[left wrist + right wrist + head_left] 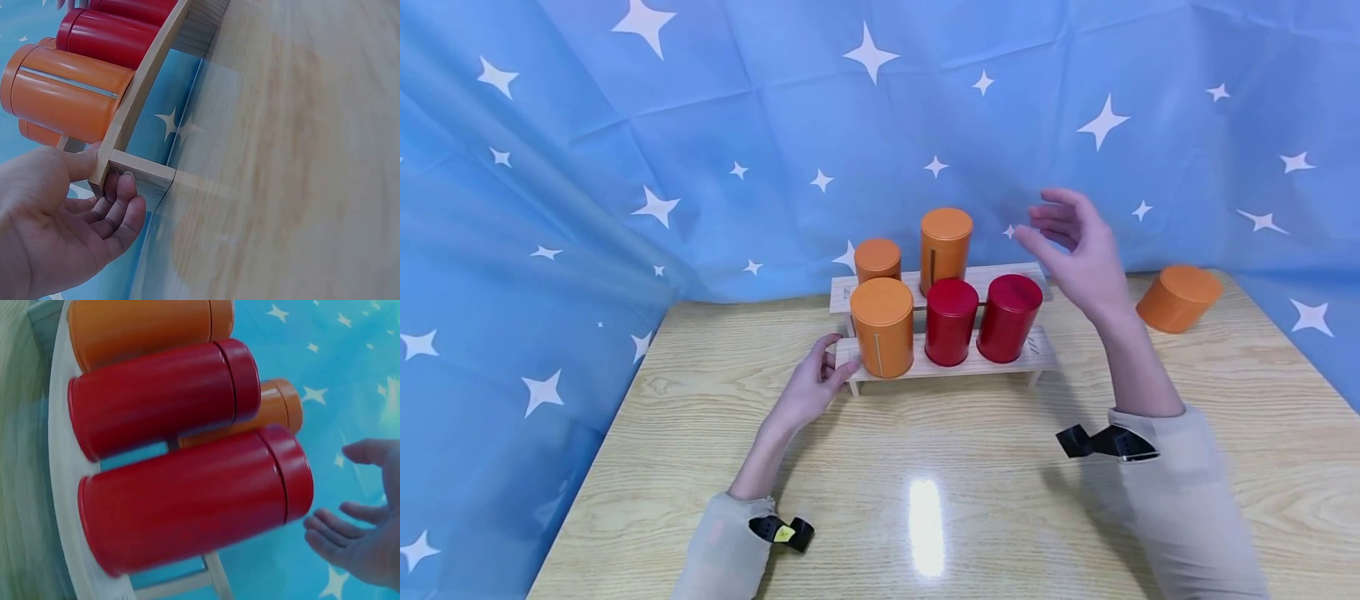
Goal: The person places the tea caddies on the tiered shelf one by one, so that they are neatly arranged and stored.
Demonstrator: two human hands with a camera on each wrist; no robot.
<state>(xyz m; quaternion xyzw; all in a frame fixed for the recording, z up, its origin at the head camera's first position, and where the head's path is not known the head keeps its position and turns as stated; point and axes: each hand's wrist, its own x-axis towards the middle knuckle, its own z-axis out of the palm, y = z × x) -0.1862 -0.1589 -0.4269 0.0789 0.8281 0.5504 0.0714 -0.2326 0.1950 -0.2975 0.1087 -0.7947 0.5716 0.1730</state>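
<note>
My left hand (808,387) grips the left end of a two-step wooden rack (144,87), thumb on top of the lower step and fingers curled under it. A wide orange canister (883,337) stands on that step beside the thumb. To its right are two red canisters, one in the middle (951,325) and one at the right (1010,321). Behind, the upper step bears a short orange canister (877,258) and a taller one (946,242). My right hand (1075,250) is raised past the rack's right end, fingers loosely bent and holding nothing.
Another orange canister (1176,302) sits on the wooden table (700,400) at the back right, beyond my right forearm. A blue cloth (805,117) with white stars hangs behind the table and down its sides. A camera is strapped to each wrist.
</note>
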